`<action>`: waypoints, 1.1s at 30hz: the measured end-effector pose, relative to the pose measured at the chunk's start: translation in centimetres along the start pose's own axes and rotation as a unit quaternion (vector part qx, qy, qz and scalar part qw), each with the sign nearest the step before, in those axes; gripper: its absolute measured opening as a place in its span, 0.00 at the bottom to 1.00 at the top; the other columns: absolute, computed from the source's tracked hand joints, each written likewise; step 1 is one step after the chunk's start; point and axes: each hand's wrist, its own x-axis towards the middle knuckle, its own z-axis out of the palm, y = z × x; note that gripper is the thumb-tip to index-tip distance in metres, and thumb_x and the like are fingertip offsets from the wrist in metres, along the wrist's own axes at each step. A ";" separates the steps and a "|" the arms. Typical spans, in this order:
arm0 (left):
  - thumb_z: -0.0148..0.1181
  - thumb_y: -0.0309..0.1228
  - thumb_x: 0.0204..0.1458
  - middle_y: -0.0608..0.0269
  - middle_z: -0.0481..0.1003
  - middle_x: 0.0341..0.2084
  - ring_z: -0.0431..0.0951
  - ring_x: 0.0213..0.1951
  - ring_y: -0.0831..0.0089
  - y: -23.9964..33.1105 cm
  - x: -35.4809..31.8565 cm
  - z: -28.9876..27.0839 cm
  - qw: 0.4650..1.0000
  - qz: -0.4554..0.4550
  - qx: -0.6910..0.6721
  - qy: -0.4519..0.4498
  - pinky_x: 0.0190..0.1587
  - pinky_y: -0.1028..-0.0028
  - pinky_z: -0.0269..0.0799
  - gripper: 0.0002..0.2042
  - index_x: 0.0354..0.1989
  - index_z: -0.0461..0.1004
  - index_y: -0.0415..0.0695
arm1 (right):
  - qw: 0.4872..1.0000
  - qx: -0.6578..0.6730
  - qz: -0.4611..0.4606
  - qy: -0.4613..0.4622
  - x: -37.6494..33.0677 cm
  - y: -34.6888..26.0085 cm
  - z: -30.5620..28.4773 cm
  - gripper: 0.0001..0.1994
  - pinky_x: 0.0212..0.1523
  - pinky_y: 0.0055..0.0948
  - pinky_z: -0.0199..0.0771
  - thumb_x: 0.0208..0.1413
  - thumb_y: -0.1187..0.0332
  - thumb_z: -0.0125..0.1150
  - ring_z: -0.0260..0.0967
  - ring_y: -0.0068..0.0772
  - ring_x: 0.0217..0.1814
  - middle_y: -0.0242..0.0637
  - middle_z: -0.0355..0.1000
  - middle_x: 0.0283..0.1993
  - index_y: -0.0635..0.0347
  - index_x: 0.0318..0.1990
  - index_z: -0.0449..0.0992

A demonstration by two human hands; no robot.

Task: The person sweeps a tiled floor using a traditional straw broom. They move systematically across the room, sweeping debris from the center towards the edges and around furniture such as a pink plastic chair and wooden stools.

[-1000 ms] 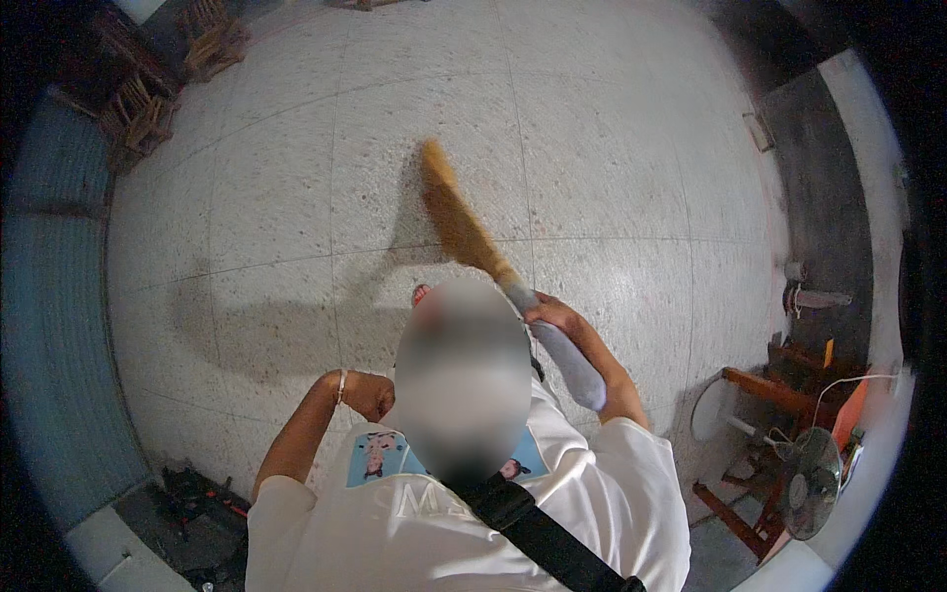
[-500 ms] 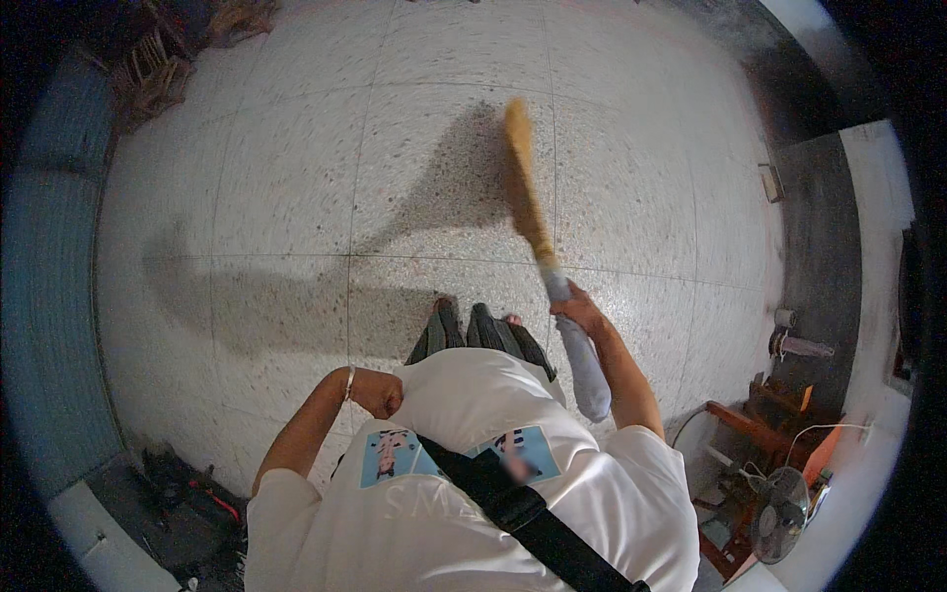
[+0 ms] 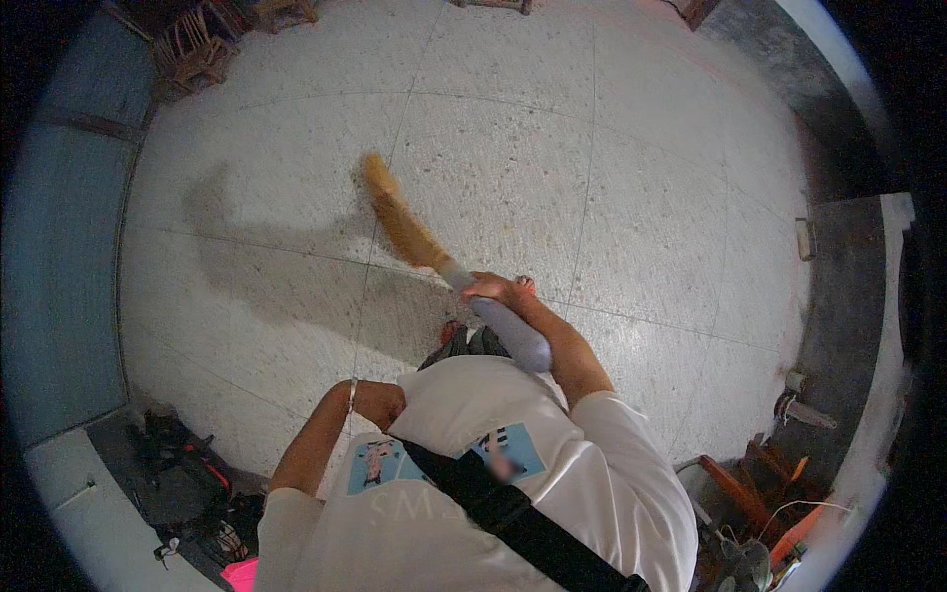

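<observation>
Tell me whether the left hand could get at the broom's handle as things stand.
Likely yes: the right hand grips the broom handle partway along, leaving its thick grey end uncovered in front of the white shirt. The left hand, beside the shirt, would seemingly only need to cross in front of it.

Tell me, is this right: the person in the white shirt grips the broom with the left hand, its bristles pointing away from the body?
Not quite: the head view shows the right hand gripping the broom, not the left hand. The shirt is white, and the bristles do point away.
</observation>
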 end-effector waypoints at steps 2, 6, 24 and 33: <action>0.59 0.26 0.29 0.55 0.72 0.15 0.67 0.17 0.68 -3.2 0.5 0.2 0.990 0.063 0.127 -0.013 0.22 0.68 0.62 0.06 0.17 0.72 0.36 | 0.998 -0.034 -0.027 0.040 0.3 4.5 -0.7 0.25 0.48 0.31 0.59 0.40 0.56 0.58 0.63 0.34 0.44 0.37 0.70 0.41 0.58 0.47 0.69; 0.59 0.25 0.28 0.66 0.66 0.07 0.60 0.14 0.79 -1.1 1.2 0.2 0.999 0.030 0.021 -0.021 0.18 0.72 0.58 0.05 0.10 0.70 0.37 | 0.971 0.224 -0.073 0.036 -4.4 12.6 -2.9 0.20 0.36 0.28 0.67 0.41 0.65 0.57 0.66 0.27 0.30 0.37 0.69 0.31 0.60 0.45 0.68; 0.57 0.24 0.28 0.65 0.62 0.05 0.56 0.13 0.81 1.3 0.0 -7.4 0.980 -0.037 0.140 -0.133 0.17 0.73 0.56 0.07 0.10 0.67 0.34 | 0.907 0.226 -0.006 0.356 -20.7 9.1 -2.4 0.28 0.34 0.29 0.69 0.36 0.67 0.62 0.67 0.27 0.29 0.36 0.70 0.30 0.60 0.49 0.63; 0.56 0.23 0.26 0.71 0.61 0.06 0.57 0.13 0.81 6.9 -0.6 -12.1 0.984 -0.008 0.078 -0.161 0.16 0.72 0.55 0.04 0.10 0.68 0.37 | 0.934 0.262 0.019 0.242 -16.8 6.3 0.3 0.32 0.33 0.27 0.68 0.31 0.67 0.63 0.66 0.28 0.30 0.36 0.70 0.29 0.65 0.50 0.63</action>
